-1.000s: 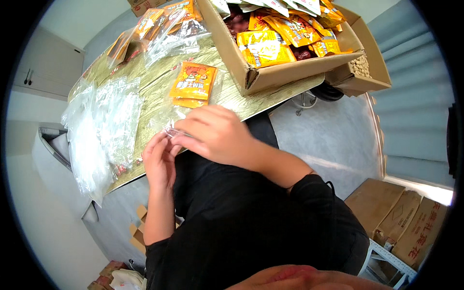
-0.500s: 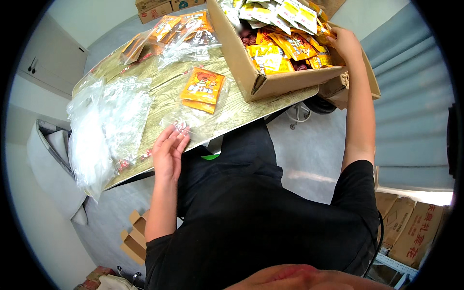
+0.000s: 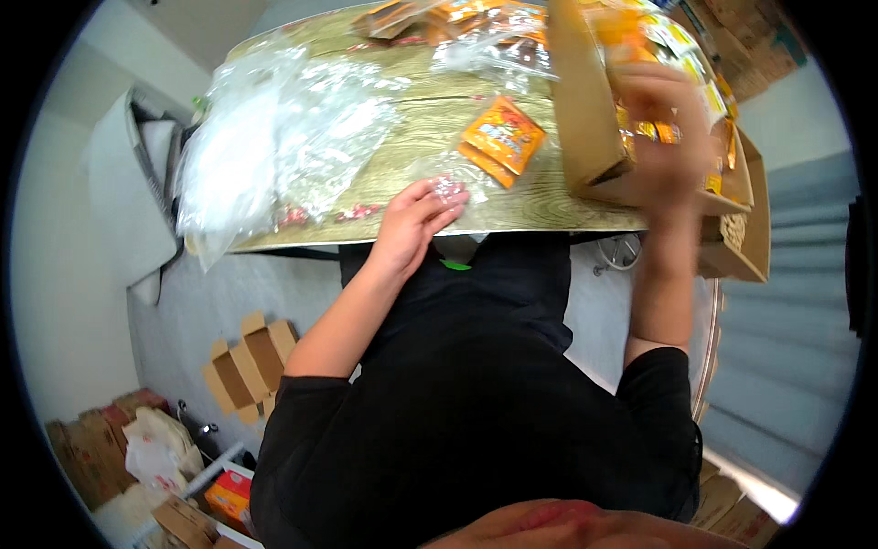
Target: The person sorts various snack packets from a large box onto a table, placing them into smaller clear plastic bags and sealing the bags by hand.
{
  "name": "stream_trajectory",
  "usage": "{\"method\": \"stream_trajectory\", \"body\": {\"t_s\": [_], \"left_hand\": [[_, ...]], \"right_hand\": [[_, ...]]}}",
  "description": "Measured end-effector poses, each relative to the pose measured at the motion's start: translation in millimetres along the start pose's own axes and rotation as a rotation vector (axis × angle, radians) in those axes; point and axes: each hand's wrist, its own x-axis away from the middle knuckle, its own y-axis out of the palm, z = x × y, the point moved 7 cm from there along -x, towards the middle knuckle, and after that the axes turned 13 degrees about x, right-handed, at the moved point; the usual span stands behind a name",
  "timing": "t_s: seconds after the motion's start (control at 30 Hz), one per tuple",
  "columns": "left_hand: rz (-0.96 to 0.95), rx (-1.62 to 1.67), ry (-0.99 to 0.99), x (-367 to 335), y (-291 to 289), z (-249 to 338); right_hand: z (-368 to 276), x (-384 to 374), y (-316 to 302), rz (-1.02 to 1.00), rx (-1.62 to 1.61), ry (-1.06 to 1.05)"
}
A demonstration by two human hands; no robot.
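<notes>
A clear plastic bag (image 3: 476, 203) lies near the table's front edge with orange sachets (image 3: 506, 137) in its far part. At its near end my left hand (image 3: 412, 224) has its fingers bent on the crinkled plastic, holding it. My right hand (image 3: 666, 137) is smeared by motion over the left side of the cardboard box (image 3: 585, 110). A blurred orange sachet (image 3: 624, 37) shows at its fingertips and seems to be in its grip. Inside the box are more orange sachets and white-and-yellow packets (image 3: 675, 38), partly hidden by the hand.
Clear empty bags (image 3: 247, 137) are heaped on the table's left. Filled bags (image 3: 494, 23) lie at the far edge. A second open carton (image 3: 752, 233) stands beyond the box at right. An opened carton (image 3: 247, 366) is on the floor at left.
My view has turned, so the table sits squarer ahead. My right hand has left the box's far right side and moved left with an orange blur. My left hand stays at the bag.
</notes>
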Motion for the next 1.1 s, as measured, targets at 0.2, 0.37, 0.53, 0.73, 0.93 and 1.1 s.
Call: {"method": "stream_trajectory", "body": {"t_s": [0.2, 0.37, 0.53, 0.73, 0.93, 1.1], "left_hand": [[0.054, 0.086, -0.02, -7.9, 3.6, -5.5], [0.073, 0.139, -0.006, 18.9, -15.7, 1.4], [0.274, -0.613, 0.363, 46.4, -40.6, 46.0], [0.405, -1.268, 1.073, 57.9, -9.1, 134.5], [0.57, -2.029, 0.119, -11.6, 16.3, 124.7], [0.556, -1.985, 0.335, -40.5, -13.2, 136.4]], "right_hand": [[-104.1, 75.2, 213.3, -0.4, -0.201, -0.259], [-96.4, 79.6, 174.5, -0.347, -0.21, -0.077], [-89.5, 116.9, 127.8, -0.54, 0.057, 0.06], [-74.6, 127.7, 128.6, -0.512, 0.147, 0.143], [-80.1, 128.7, 133.1, -0.518, 0.077, 0.231], [-69.3, 130.5, 131.0, -0.509, 0.005, 0.327]]}}
